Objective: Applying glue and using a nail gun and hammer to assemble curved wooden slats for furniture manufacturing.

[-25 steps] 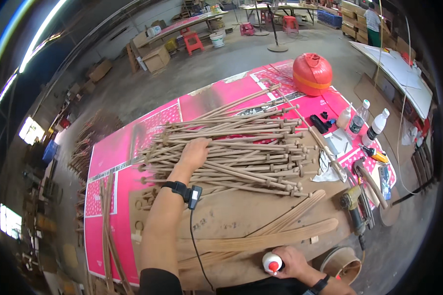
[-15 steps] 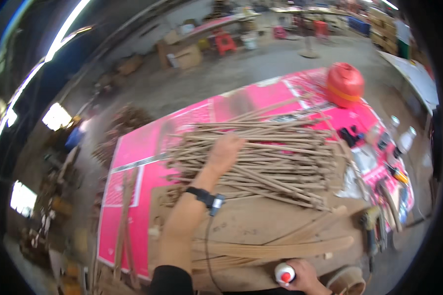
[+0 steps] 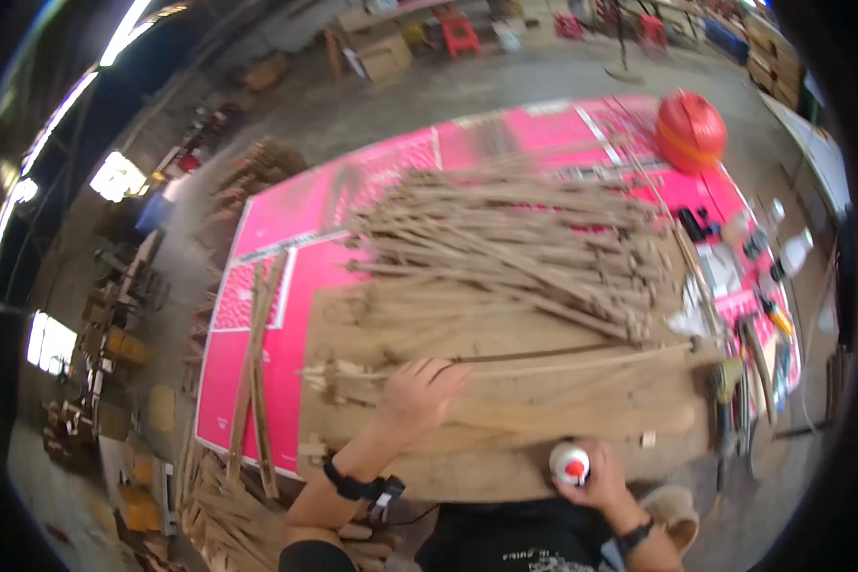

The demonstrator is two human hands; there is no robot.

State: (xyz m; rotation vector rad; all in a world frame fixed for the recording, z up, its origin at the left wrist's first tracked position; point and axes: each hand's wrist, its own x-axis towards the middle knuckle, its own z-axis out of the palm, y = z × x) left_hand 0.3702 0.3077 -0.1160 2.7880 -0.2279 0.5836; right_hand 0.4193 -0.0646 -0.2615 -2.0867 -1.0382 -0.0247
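My left hand [image 3: 418, 398] is closed over a long thin wooden stick [image 3: 562, 363] that lies crosswise near the front of the brown work board [image 3: 505, 315]. Motion blurs the stick and the fingertips are partly hidden. In my right hand [image 3: 602, 475], at the board's front edge, is a white bottle [image 3: 564, 459] with a red tip pointing up toward me. Beyond both hands spreads a heap of wooden sticks [image 3: 515, 229], lying mostly side by side, some crossing. A wide pale curved wooden piece [image 3: 620, 418] rests between the held stick and the bottle.
Two wooden strips [image 3: 257, 381] lie on the pink table cover [image 3: 221, 400] at left. A red round container [image 3: 691, 133] stands at the far right corner. Down the right side are clear bottles [image 3: 793, 255] and a power tool [image 3: 725, 381]. More wood is stacked at lower left.
My left hand has come from the heap toward me, bringing a stick to the front of the board. My right hand still holds the bottle. The view has shifted.
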